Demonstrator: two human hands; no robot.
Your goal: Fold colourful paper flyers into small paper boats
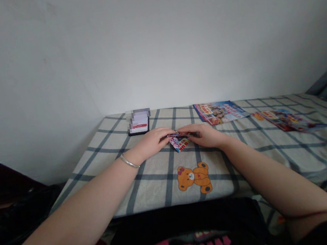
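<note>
A small piece of colourful printed paper, folded at its far edge, lies between my two hands on the checked cloth. My left hand, with a silver bangle on its wrist, pinches the paper's far left side. On the other side my right hand grips it with thumb and fingers. Both sets of fingertips come close together along the far edge and hide part of the paper. Red digits show on the corner that points toward me.
A phone with a lit, partly blurred screen lies behind my left hand. Printed flyers rest to the right, one flyer near the wall and another flyer farther right. The checked tablecloth bears a printed bear.
</note>
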